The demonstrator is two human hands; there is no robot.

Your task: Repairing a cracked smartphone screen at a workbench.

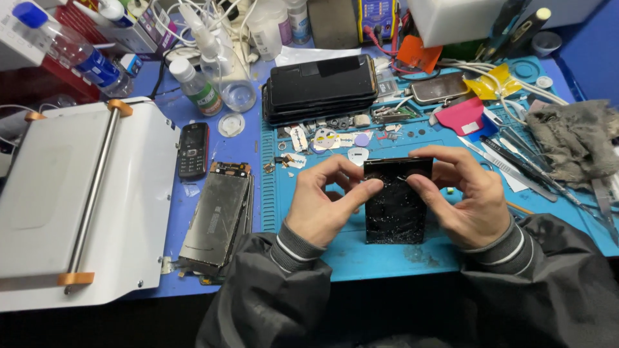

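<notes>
Both hands meet over a black phone panel [396, 209] that lies on the blue mat [361, 254] near the front edge of the table [213, 138]. The panel's surface is cracked and flecked with pale debris. The left hand [325, 206] has its fingers curled together, thumb and forefinger pinching the panel's upper left edge. The right hand [461, 200] clamps the upper right corner — forefinger along the top, thumb pressing on the face. Grey-black sleeves with striped cuffs cover both wrists.

Just left of the mat lies a stripped phone frame [216, 219], with a small keypad phone [193, 149] beyond it. A white machine [77, 200] with a metal bar fills the left side. Behind the hands, a stack of dark phones [320, 87] sits on the mat's far edge, small picks and parts scattered between. Bottles [200, 87] stand at the back left; tweezers [516, 161] and a grey rag [577, 138] lie to the right.
</notes>
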